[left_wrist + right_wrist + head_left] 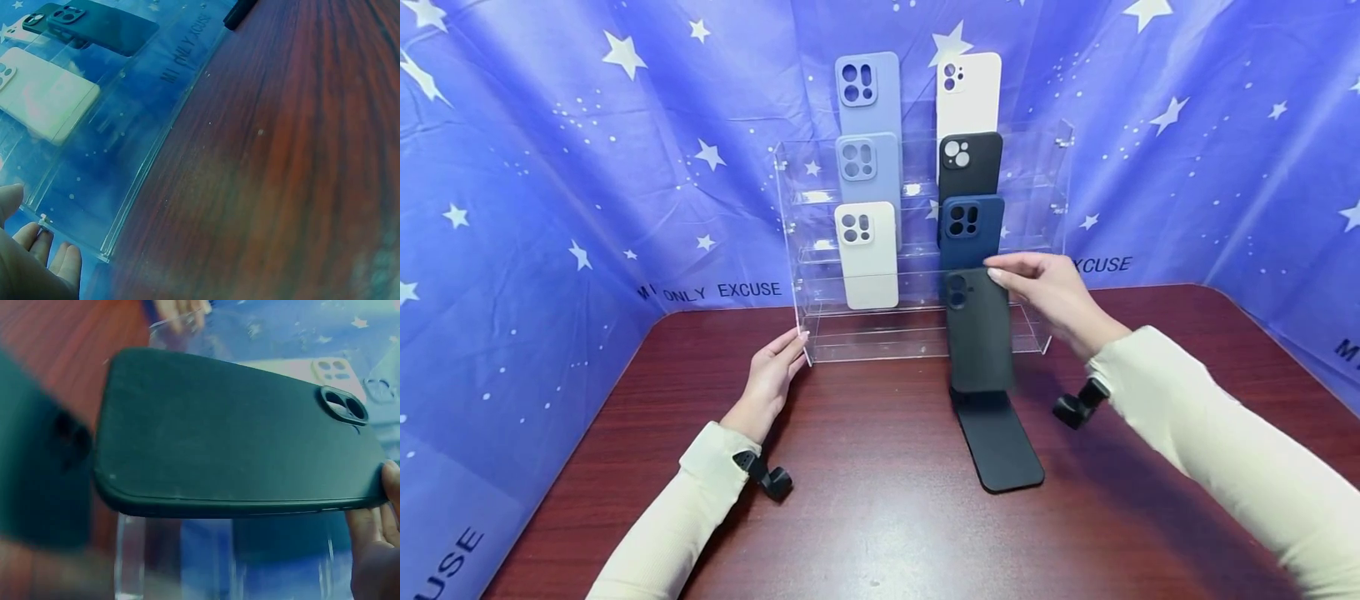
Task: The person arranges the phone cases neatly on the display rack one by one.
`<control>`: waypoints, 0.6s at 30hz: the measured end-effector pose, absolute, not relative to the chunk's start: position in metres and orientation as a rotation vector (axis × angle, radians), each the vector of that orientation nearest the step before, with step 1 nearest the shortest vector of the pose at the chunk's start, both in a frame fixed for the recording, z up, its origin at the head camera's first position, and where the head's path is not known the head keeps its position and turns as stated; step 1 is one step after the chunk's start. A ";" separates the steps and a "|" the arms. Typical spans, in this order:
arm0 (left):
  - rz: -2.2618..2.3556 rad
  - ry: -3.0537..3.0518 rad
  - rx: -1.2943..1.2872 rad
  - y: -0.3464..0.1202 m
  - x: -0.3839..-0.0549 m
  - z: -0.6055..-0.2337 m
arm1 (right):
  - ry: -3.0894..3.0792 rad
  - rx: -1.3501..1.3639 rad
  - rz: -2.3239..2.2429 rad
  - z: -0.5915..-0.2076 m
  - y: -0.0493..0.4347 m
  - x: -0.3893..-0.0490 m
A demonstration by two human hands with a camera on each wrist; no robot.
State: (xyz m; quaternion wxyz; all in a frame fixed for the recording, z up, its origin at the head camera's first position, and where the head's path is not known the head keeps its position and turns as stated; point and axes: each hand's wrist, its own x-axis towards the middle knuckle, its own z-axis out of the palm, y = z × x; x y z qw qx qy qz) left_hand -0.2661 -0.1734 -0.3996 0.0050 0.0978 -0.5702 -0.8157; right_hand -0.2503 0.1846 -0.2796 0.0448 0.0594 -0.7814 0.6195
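Observation:
My right hand (1052,296) pinches a black phone case (981,333) by its upper right corner, in front of the right column of the clear acrylic stand (880,354). In the right wrist view the held case (231,437) fills the middle, its camera cutout toward the fingers. Just below it in the head view, another black phone case (1000,446) lies on the table, partly covered. My left hand (771,375) rests its fingertips against the stand's lower left side. In the left wrist view, the left hand's fingers (69,265) are loosely bent beside the panel, apart from the thumb.
A pale blue case (868,87), a second light blue case (870,158) and a white case (870,250) stand in the left column. On the right are a white case (970,100), a black case (972,162) and a navy case (973,225). A starry blue curtain (715,208) hangs behind.

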 end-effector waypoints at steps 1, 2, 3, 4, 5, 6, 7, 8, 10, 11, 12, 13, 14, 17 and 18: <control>-2.557 -1.779 0.308 -0.173 -0.266 -0.399 | -2.314 0.187 1.952 -0.278 0.177 -0.254; -2.560 -1.774 0.310 -0.173 -0.266 -0.399 | -2.244 0.197 2.017 -0.277 0.170 -0.257; -2.562 -1.775 0.306 -0.173 -0.266 -0.399 | -2.182 0.206 2.060 -0.276 0.163 -0.260; -2.557 -1.787 0.302 -0.173 -0.267 -0.400 | -2.107 0.208 2.110 -0.275 0.156 -0.264; -2.556 -1.789 0.302 -0.173 -0.267 -0.400 | -2.025 0.224 2.169 -0.274 0.149 -0.267; -2.556 -1.789 0.305 -0.173 -0.267 -0.400 | -1.951 0.245 2.213 -0.273 0.141 -0.271; -2.553 -1.791 0.307 -0.173 -0.268 -0.400 | -1.902 0.259 2.224 -0.272 0.134 -0.274; -2.554 -1.791 0.312 -0.173 -0.268 -0.400 | -1.865 0.277 2.222 -0.271 0.126 -0.277; -2.551 -1.795 0.318 -0.174 -0.268 -0.400 | -1.811 0.311 2.198 -0.271 0.112 -0.282; -2.554 -1.787 0.325 -0.174 -0.268 -0.400 | -1.805 0.321 2.167 -0.271 0.106 -0.284; -2.552 -1.787 0.329 -0.174 -0.268 -0.400 | -1.807 0.327 2.134 -0.272 0.100 -0.286; -2.552 -1.789 0.328 -0.174 -0.268 -0.401 | -1.818 0.336 2.090 -0.273 0.095 -0.288; -2.554 -1.791 0.323 -0.173 -0.268 -0.401 | -1.823 0.336 2.061 -0.274 0.091 -0.290; -2.552 -1.798 0.310 -0.173 -0.268 -0.401 | -1.824 0.351 1.985 -0.278 0.080 -0.296; -2.547 -1.804 0.308 -0.173 -0.269 -0.401 | -1.814 0.359 1.973 -0.279 0.076 -0.298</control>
